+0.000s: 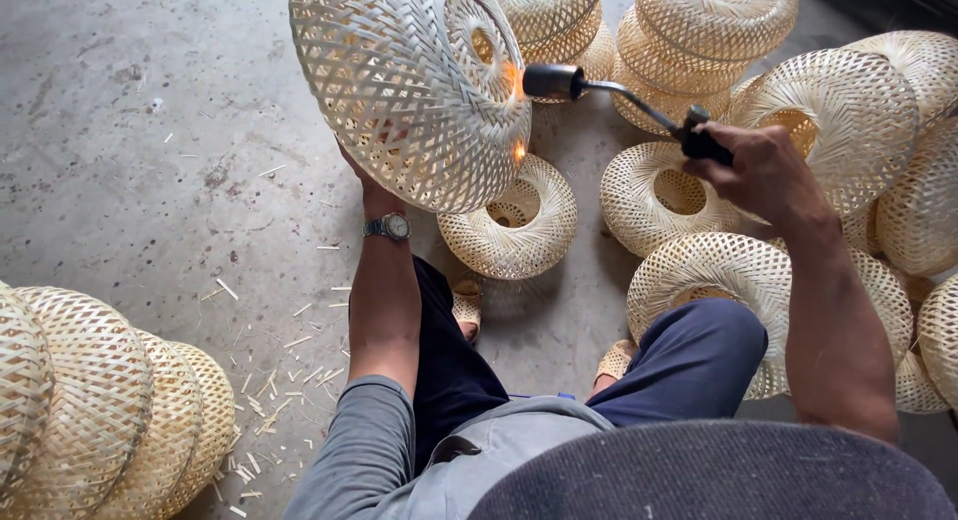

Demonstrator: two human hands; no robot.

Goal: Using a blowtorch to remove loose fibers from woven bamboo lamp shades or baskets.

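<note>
Left hand (361,177): mostly hidden behind the large round woven bamboo lampshade (409,86), holding it up off the floor, tilted; fingers out of sight, a silver wristwatch (388,226) on the wrist
Right hand (758,166): fingers wrapped around the handle of the black gas torch (619,96)
Torch: nozzle points at the lampshade's ringed opening, small orange flame touching its rim
Small woven bamboo shade (514,221): lies on the grey concrete floor (130,131) just below the held lampshade
Stacked bamboo shades (699,26): right of the lampshade, behind the torch
Row of bamboo shades (100,400): well left and below the lampshade
Bamboo splinters (269,380): scattered on the floor below the lampshade
</note>
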